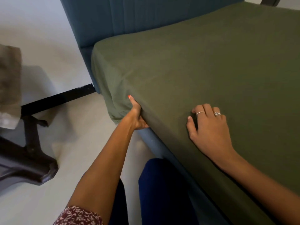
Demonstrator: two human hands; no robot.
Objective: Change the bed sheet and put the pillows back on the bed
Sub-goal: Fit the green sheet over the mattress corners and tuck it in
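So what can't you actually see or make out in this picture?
Head view only:
- Left hand fingers: tucked under the green sheet at the mattress edge, so the grip is hidden.
- Pillows: none in view.
- Far side of the bed: cut off by the right and top edges.
- Grey cloth at left: blurred and cut off by the edge.
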